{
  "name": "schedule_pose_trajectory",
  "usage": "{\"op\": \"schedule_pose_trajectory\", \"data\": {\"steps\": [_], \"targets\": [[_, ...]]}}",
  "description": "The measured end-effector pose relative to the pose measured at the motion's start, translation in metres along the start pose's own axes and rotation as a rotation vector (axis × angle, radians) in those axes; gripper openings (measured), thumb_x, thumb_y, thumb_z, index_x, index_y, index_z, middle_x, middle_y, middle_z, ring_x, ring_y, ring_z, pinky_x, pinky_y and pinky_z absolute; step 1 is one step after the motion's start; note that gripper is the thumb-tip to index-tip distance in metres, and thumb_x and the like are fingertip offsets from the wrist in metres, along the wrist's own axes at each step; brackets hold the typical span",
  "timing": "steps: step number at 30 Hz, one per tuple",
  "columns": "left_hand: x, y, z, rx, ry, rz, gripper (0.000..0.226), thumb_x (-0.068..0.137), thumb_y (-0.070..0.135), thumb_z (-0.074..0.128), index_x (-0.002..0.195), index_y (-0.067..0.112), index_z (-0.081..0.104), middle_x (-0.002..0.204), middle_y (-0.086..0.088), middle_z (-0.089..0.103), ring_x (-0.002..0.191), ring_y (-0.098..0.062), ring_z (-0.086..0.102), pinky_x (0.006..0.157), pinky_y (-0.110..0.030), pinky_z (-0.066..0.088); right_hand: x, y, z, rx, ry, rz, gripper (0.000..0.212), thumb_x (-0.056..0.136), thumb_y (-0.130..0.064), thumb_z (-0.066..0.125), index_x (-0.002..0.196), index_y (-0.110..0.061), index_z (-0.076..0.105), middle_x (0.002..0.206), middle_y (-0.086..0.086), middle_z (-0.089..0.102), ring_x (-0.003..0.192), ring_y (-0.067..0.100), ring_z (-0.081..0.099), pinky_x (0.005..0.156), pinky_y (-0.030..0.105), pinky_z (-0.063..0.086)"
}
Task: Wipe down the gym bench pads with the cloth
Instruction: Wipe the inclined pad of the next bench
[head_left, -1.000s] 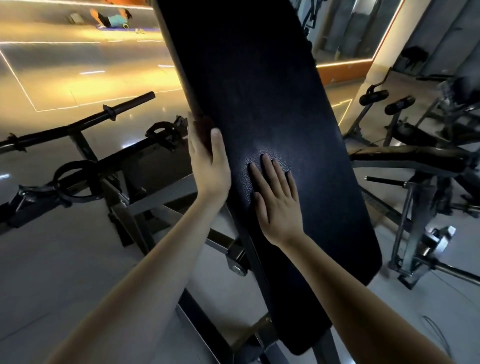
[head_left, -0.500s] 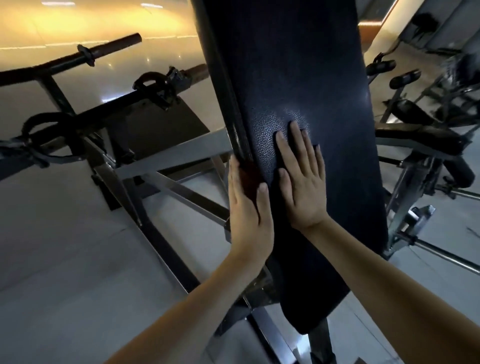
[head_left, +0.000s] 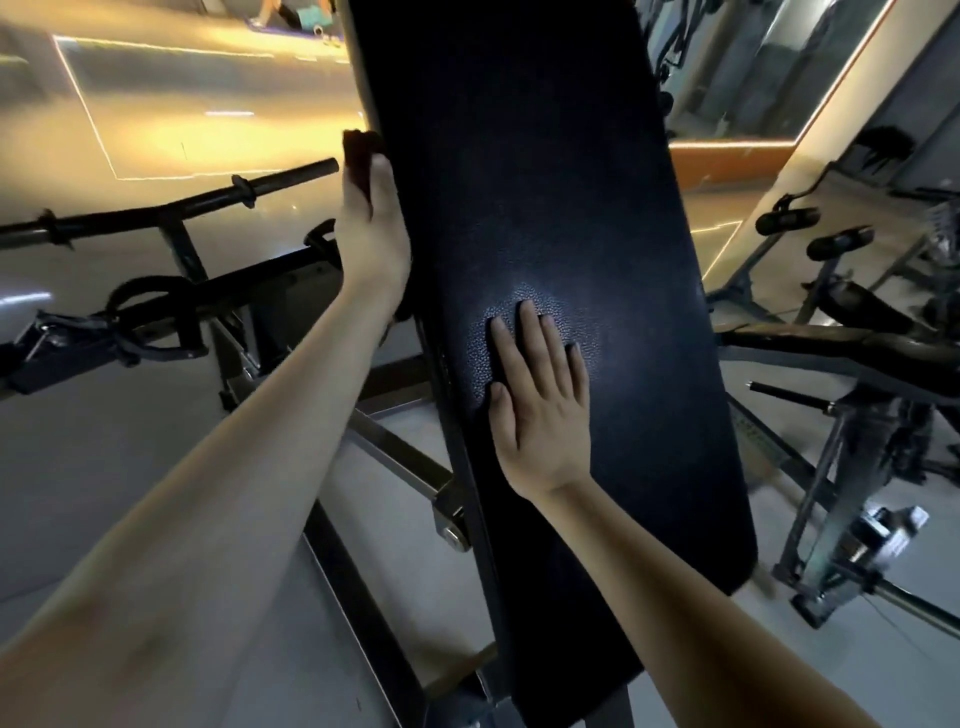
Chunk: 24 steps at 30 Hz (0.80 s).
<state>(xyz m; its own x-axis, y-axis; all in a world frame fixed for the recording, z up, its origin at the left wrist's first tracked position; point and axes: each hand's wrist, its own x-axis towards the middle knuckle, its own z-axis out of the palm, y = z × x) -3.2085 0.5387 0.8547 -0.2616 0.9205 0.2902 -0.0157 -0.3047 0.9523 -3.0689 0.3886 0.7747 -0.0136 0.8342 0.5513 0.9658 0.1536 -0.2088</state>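
A long black bench pad (head_left: 545, 171) runs from the top of the view down to the bottom centre. My left hand (head_left: 371, 228) is at the pad's left edge, high up, and presses a dark reddish-brown cloth (head_left: 358, 156) against that side; most of the cloth is hidden by the hand. My right hand (head_left: 540, 400) lies flat on the pad's face, fingers straight and spread, holding nothing.
The bench's metal frame (head_left: 410, 462) and a bar with collars (head_left: 171, 208) stand to the left over a pale floor. More gym machines (head_left: 857, 364) crowd the right side. A person lies on a mat (head_left: 296, 15) far off at the top.
My left hand has slid up the pad's left edge with the cloth, from beside my right hand to well above it. My right hand stays flat on the pad.
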Motion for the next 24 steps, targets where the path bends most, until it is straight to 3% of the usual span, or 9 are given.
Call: {"op": "schedule_pose_trajectory", "data": {"steps": [5, 8, 10, 12, 19, 22, 24], "targets": [[-0.075, -0.018, -0.015, -0.082, -0.078, -0.007, 0.051, 0.101, 0.041, 0.040, 0.145, 0.015, 0.041, 0.137, 0.002, 0.055, 0.129, -0.011, 0.049, 0.112, -0.038, 0.036, -0.001, 0.000, 0.000, 0.021, -0.021, -0.010, 0.057, 0.093, -0.034, 0.022, 0.150, -0.028, 0.020, 0.160, -0.001, 0.008, 0.147, 0.016, 0.002, 0.117, 0.047, 0.008], [-0.148, -0.041, -0.023, -0.079, -0.104, -0.004, 0.052, 0.102, 0.036, 0.041, 0.150, 0.017, 0.033, 0.152, 0.002, 0.040, 0.141, -0.006, 0.033, 0.118, -0.033, 0.026, -0.001, 0.001, -0.001, 0.017, -0.025, -0.016, 0.057, 0.094, -0.035, 0.022, 0.150, -0.029, 0.018, 0.160, -0.002, 0.006, 0.147, 0.016, 0.002, 0.118, 0.046, 0.006], [-0.195, -0.059, -0.028, -0.071, -0.139, -0.033, 0.053, 0.098, 0.041, 0.041, 0.148, 0.029, 0.027, 0.155, 0.006, 0.033, 0.143, -0.002, 0.026, 0.120, -0.033, 0.022, -0.001, 0.001, 0.000, 0.005, -0.028, -0.017, 0.057, 0.094, -0.036, 0.021, 0.150, -0.030, 0.015, 0.160, -0.003, 0.005, 0.147, 0.016, 0.002, 0.118, 0.044, 0.004], [-0.212, -0.066, -0.026, -0.005, -0.154, -0.032, 0.058, 0.097, 0.045, 0.039, 0.149, 0.029, 0.020, 0.158, 0.006, 0.027, 0.144, -0.001, 0.022, 0.120, -0.030, 0.021, 0.000, 0.001, 0.001, -0.009, -0.031, -0.010, 0.057, 0.094, -0.036, 0.021, 0.150, -0.031, 0.013, 0.160, -0.003, 0.005, 0.147, 0.016, 0.001, 0.119, 0.043, 0.002], [-0.155, -0.036, -0.005, 0.101, 0.057, 0.041, 0.054, 0.102, 0.024, 0.042, 0.152, 0.009, 0.023, 0.156, -0.006, 0.031, 0.143, -0.010, 0.028, 0.109, -0.004, 0.020, -0.001, 0.002, 0.000, -0.009, -0.021, -0.020, 0.057, 0.094, -0.036, 0.019, 0.150, -0.029, 0.017, 0.160, -0.001, 0.007, 0.147, 0.016, 0.001, 0.118, 0.044, 0.005], [-0.094, -0.016, 0.000, 0.130, 0.078, 0.102, 0.055, 0.103, 0.024, 0.041, 0.151, 0.004, 0.024, 0.157, -0.011, 0.029, 0.143, -0.016, 0.027, 0.107, -0.002, 0.017, -0.001, 0.001, 0.000, -0.025, -0.020, -0.014, 0.059, 0.092, -0.035, 0.020, 0.150, -0.029, 0.016, 0.160, -0.001, 0.007, 0.147, 0.016, 0.001, 0.118, 0.046, 0.007], [-0.065, -0.007, 0.003, 0.148, 0.067, 0.128, 0.056, 0.103, 0.027, 0.040, 0.151, 0.003, 0.025, 0.155, -0.014, 0.032, 0.142, -0.020, 0.030, 0.113, -0.012, 0.020, -0.001, 0.001, 0.001, -0.023, -0.012, -0.012, 0.059, 0.092, -0.035, 0.021, 0.150, -0.028, 0.018, 0.160, -0.001, 0.008, 0.147, 0.016, 0.003, 0.118, 0.046, 0.008]]}}
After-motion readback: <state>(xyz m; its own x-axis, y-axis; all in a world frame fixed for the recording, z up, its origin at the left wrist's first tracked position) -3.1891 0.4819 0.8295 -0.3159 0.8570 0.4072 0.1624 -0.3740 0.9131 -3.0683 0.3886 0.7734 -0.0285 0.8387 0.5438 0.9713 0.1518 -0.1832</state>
